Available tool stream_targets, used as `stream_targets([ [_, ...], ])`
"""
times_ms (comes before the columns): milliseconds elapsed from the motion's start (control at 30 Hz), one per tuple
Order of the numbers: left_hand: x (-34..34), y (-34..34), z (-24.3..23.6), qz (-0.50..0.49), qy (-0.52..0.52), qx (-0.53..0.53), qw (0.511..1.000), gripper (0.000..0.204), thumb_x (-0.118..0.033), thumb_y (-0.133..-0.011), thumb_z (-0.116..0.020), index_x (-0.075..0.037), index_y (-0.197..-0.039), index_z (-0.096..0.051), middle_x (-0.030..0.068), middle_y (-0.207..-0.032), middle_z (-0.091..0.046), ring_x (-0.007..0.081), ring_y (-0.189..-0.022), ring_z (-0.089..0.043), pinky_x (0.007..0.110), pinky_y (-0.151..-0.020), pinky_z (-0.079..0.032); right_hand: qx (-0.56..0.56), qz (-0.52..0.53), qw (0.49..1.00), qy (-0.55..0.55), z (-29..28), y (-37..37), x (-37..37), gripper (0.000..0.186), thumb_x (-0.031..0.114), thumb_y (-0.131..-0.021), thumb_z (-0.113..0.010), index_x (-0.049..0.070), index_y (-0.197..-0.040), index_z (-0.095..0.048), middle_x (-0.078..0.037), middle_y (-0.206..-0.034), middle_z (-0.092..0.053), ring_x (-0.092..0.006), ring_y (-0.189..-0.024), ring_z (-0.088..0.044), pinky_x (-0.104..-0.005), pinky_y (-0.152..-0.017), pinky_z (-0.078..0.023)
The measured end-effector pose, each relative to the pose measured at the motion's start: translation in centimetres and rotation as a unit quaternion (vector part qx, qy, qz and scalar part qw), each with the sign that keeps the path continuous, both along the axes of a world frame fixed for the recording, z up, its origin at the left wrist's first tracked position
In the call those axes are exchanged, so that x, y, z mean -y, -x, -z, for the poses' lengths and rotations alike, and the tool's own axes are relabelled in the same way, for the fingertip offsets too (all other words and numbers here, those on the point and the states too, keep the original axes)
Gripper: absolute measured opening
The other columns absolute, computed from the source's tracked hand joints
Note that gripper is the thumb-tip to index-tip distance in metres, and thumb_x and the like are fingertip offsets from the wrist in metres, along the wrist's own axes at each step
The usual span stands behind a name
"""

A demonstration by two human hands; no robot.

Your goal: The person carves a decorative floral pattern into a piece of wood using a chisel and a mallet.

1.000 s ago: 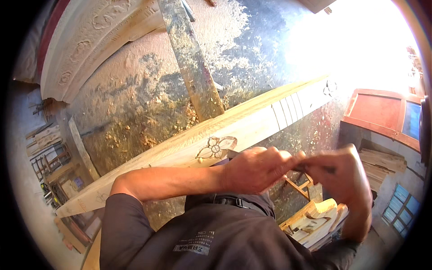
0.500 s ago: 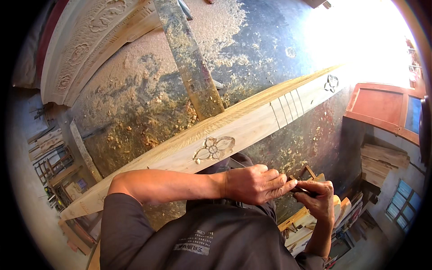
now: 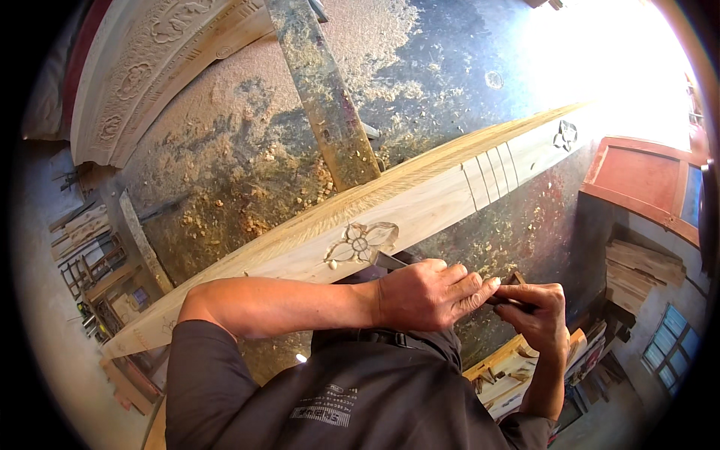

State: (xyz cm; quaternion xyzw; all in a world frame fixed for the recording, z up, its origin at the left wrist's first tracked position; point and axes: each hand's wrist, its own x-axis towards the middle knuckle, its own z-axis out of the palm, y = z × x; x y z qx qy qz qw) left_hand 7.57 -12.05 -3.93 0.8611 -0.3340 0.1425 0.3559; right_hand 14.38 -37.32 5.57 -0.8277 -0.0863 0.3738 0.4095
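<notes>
My left hand (image 3: 429, 297) is closed around the shank of a chisel, whose flat metal blade (image 3: 390, 261) sticks out past the knuckles. Its tip reaches the lower edge of a long pale wooden beam (image 3: 435, 196), by a carved flower (image 3: 361, 241). My right hand (image 3: 537, 313) grips the dark handle of the same chisel, its fingers meeting the left fingertips. A small pale wood chip (image 3: 334, 264) lies at the flower's left petal. Whether the blade's tip touches the wood I cannot tell.
A narrow dusty plank (image 3: 324, 97) runs away from the beam. An ornate carved panel (image 3: 142, 64) stands at the far left. Reddish door panel (image 3: 641, 180) and stacked boards (image 3: 637, 274) are on the right; several tools lie on a bench (image 3: 506, 367) beside my right arm.
Both hands have shifted slightly away from my body, bringing the chisel blade closer to the carved flower, where more of it shows. The whole view has shifted a little.
</notes>
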Motion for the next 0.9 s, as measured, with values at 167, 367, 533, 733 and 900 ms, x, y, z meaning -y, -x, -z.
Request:
stream_targets([
  [167,-0.09,-0.21,-0.02,-0.005,0.01,0.007,1.0,0.058,-0.018,-0.092,-0.07,0.003,-0.145,-0.071,0.0037,-0.102,-0.067,0.012,-0.075,-0.061,0.028,-0.058,-0.046,0.001,0.001,1.0,0.008,-0.43,-0.35,-0.42,0.028,-0.004,-0.082,-0.088,-0.003,-0.11,-0.087,-0.015,-0.092,-0.086,-0.0163,-0.083,-0.085,-0.0269,-0.073,-0.065],
  [367,-0.14,-0.25,-0.15,-0.018,0.009,0.008,1.0,0.055,-0.018,-0.094,-0.069,0.002,-0.145,-0.071,0.0035,-0.102,-0.068,0.0117,-0.075,-0.061,0.028,-0.058,-0.045,0.041,-0.015,0.999,0.002,-0.55,-0.18,-0.82,0.026,-0.004,-0.081,-0.09,-0.002,-0.107,-0.088,-0.014,-0.088,-0.085,-0.0157,-0.078,-0.083,-0.0271,-0.069,-0.063],
  [533,-0.25,-0.08,-0.25,-0.013,0.001,-0.003,1.0,0.054,-0.018,-0.097,-0.068,0.002,-0.147,-0.07,0.0033,-0.102,-0.068,0.0117,-0.076,-0.061,0.028,-0.058,-0.046,0.072,-0.028,0.997,0.01,-0.38,0.07,-0.94,0.027,-0.003,-0.078,-0.092,-0.001,-0.105,-0.088,-0.013,-0.084,-0.084,-0.0142,-0.072,-0.081,-0.0274,-0.066,-0.061],
  [733,-0.17,-0.06,0.14,0.007,0.031,0.008,0.999,0.056,-0.019,-0.098,-0.067,0.003,-0.15,-0.068,0.0049,-0.107,-0.067,0.0127,-0.081,-0.063,0.028,-0.061,-0.048,0.087,-0.029,0.996,0.011,-0.86,0.19,-0.84,0.028,-0.004,-0.077,-0.092,0.0,-0.104,-0.088,-0.012,-0.079,-0.081,-0.0132,-0.068,-0.079,-0.0267,-0.063,-0.058],
  [900,-0.31,-0.03,-0.04,0.009,0.039,0.004,0.999,0.056,-0.019,-0.099,-0.066,0.004,-0.151,-0.066,0.0049,-0.106,-0.066,0.0132,-0.083,-0.064,0.029,-0.063,-0.05,0.099,-0.032,0.995,0.01,-1.04,0.26,-0.89,0.028,-0.005,-0.077,-0.091,0.0,-0.104,-0.088,-0.011,-0.077,-0.08,-0.0129,-0.065,-0.077,-0.0263,-0.061,-0.057],
])
